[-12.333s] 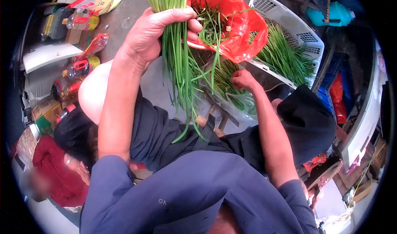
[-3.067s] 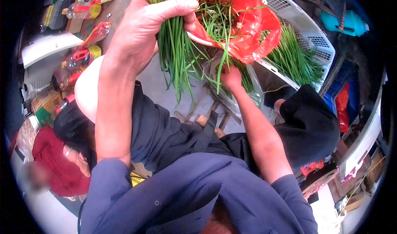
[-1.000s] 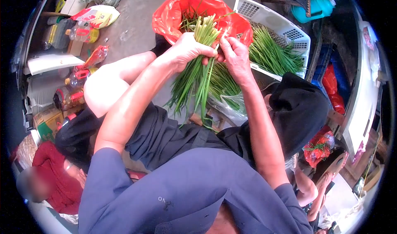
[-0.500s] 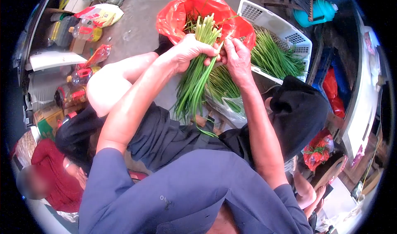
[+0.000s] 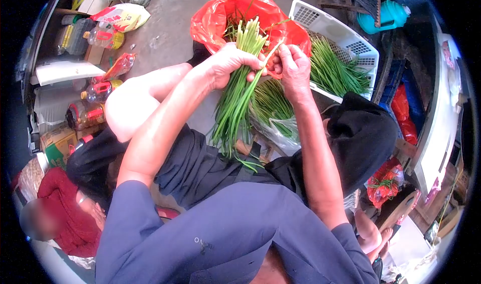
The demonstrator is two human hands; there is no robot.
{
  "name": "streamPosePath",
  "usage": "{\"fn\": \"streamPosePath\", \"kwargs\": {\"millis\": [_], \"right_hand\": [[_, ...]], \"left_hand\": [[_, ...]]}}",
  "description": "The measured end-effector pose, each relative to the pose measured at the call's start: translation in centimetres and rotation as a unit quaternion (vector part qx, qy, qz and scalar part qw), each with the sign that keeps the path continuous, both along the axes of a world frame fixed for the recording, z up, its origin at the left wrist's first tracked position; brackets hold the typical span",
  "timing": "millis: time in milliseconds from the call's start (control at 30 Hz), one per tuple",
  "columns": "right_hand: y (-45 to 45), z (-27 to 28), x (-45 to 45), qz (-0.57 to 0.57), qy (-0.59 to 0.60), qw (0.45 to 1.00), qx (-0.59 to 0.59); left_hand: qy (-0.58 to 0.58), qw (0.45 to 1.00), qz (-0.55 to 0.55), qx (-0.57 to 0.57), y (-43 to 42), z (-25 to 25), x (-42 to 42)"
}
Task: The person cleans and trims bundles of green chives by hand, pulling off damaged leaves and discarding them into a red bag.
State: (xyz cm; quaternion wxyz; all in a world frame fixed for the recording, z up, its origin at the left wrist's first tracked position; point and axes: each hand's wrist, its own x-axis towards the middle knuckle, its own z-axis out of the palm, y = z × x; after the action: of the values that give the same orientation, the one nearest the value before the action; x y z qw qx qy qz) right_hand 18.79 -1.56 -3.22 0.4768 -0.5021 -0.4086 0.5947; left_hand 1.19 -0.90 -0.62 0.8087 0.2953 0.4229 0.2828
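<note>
At upper centre, the left hand [image 5: 229, 64] is wrapped around a green bunch [image 5: 234, 101]. The right hand [image 5: 295, 67] pinches a pale stem [image 5: 272, 55], apparently cleaning it; that calls for a gentle pull.

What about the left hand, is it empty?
No, the left hand is wrapped around a thick bunch of long green stalks, with the pale ends sticking up above it.

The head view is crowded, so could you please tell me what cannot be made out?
All in the head view:
Left hand: palm hidden by the chive bunch.
Red plastic bag: bottom hidden behind hand and bunch.
Shirt lettering: too small and creased to read.
</note>
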Motion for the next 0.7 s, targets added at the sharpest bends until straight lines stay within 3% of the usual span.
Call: {"fn": "streamPosePath", "kwargs": {"millis": [433, 600, 700], "right_hand": [[2.7, -0.6, 1.4, -0.156, 0.125, 0.979, -0.038], [2.5, -1.5, 0.6, -0.085, 0.064, 0.994, -0.026], [1.8, -1.4, 0.0, -0.034, 0.087, 0.993, -0.071]], "left_hand": [[-0.008, 1.000, 0.014, -0.001, -0.1, -0.1, -0.5], [0.012, 0.999, 0.030, 0.019, -0.2, 0.1, -0.2], [0.009, 0.999, 0.036, 0.024, -0.3, 1.0, 0.0]]}}
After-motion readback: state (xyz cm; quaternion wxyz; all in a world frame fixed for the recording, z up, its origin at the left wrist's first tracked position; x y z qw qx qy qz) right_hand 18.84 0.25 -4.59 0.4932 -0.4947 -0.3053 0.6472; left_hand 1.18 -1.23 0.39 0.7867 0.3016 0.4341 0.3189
